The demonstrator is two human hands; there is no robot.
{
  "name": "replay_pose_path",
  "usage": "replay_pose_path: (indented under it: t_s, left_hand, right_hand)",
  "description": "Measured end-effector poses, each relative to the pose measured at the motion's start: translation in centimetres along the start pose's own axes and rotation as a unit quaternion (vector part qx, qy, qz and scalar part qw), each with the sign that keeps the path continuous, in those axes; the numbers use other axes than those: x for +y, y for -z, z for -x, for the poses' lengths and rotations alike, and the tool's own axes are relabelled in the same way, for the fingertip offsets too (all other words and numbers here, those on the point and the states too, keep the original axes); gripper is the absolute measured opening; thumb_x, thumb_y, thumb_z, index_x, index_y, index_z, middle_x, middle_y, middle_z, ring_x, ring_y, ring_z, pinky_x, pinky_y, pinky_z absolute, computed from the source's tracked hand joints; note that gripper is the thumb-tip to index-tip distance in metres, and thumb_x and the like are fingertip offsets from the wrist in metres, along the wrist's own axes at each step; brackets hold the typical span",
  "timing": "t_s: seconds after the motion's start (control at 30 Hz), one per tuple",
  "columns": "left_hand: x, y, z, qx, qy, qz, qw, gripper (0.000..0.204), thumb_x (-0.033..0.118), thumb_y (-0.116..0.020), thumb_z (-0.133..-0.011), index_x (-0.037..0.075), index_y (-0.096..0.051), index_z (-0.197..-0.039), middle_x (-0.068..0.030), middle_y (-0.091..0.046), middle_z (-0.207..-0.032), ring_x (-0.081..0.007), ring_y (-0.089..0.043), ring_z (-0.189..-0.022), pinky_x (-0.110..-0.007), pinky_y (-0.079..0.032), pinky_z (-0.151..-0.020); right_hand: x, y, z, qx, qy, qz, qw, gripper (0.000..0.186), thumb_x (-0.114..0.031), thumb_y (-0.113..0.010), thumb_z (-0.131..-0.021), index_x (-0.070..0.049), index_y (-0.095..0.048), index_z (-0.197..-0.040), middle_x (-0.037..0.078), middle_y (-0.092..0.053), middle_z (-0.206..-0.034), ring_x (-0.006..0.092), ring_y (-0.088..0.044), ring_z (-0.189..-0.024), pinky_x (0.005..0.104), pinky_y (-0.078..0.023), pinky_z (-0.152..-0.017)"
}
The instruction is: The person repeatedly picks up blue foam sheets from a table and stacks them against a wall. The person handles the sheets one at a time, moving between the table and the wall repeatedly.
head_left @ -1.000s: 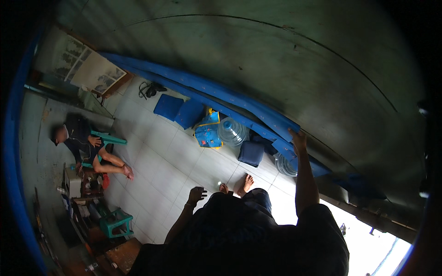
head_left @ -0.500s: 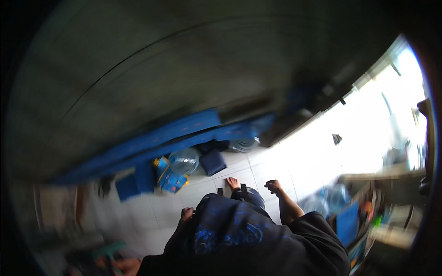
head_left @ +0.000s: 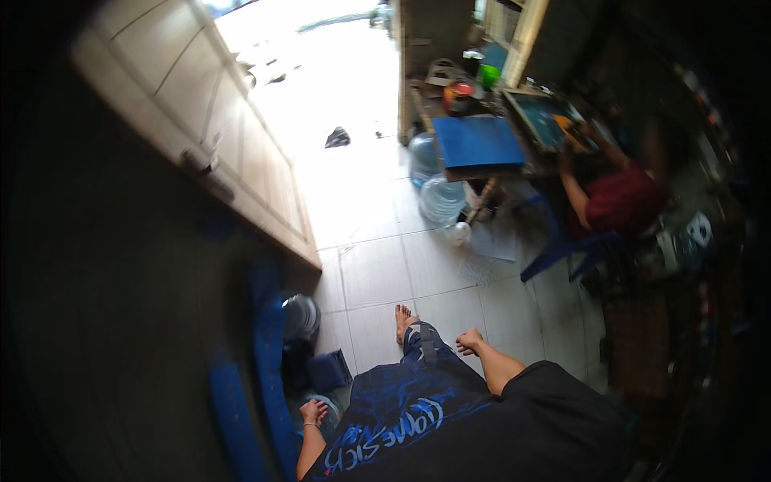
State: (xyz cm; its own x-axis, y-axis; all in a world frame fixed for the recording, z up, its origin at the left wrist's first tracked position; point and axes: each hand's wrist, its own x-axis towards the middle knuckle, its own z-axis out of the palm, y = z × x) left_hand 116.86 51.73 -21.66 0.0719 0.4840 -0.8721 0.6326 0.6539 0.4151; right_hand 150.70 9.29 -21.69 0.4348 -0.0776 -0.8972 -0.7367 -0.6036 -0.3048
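I stand barefoot on a white tiled floor (head_left: 377, 273), looking down my dark printed shirt. My left hand (head_left: 312, 412) hangs by my side with loosely curled fingers and holds nothing; it is close to a blue board (head_left: 269, 361) leaning on the dark wall and a small blue bag (head_left: 329, 372). Over the tiles in front of my hip, my right hand (head_left: 470, 341) is loosely closed and holds nothing.
A wooden door (head_left: 233, 153) stands open at the left onto a bright outdoor area. Large water bottles (head_left: 440, 197) sit by a table with a blue board (head_left: 478, 140). A person in a red top (head_left: 622, 197) works at the table on a blue chair (head_left: 566, 245).
The view has swung around from the dark wall and blue boards toward the open door and work table. My right arm, raised against the wall before, now hangs low.
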Motion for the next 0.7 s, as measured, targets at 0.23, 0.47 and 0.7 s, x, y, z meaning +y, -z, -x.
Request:
replay_pose_path:
  t_s: [0.23,0.47,0.7]
  left_hand:
    - [16.1,-20.8,7.7,-0.236,-0.205,-0.298,0.902,0.027,0.024,-0.051,-0.088,0.003,-0.052,-0.105,-0.0087,-0.063,-0.089,-0.0166,-0.062,-0.068,-0.026,-0.048,-0.054]
    - [37.4,-33.0,37.7,-0.566,-0.469,-0.335,0.589,0.023,0.008,-0.059,-0.082,0.003,-0.060,-0.105,-0.0079,-0.062,-0.085,-0.0181,-0.060,-0.083,-0.029,-0.047,-0.075]
    - [45.9,-35.8,58.1,-0.481,-0.809,-0.284,0.184,0.026,0.037,-0.058,-0.080,0.025,-0.060,-0.104,-0.0018,-0.064,-0.091,-0.0162,-0.061,-0.082,-0.031,-0.046,-0.069]
  right_hand:
    - [4.0,0.0,-3.6,0.051,-0.039,0.057,0.996,0.021,-0.019,-0.058,-0.071,0.000,-0.064,-0.079,0.013,-0.064,-0.068,0.0246,-0.062,-0.057,0.0326,-0.052,-0.056]
    - [-2.6,4.3,-6.4,0.029,-0.004,-0.148,0.989,0.016,-0.015,-0.053,-0.076,-0.006,-0.064,-0.083,0.007,-0.065,-0.075,0.0134,-0.063,-0.063,0.0262,-0.050,-0.047]
    - [-11.6,9.1,-6.7,0.014,0.066,-0.231,0.971,0.016,-0.012,-0.050,-0.080,-0.003,-0.061,-0.088,0.007,-0.063,-0.075,0.0148,-0.061,-0.059,0.0262,-0.050,-0.049]
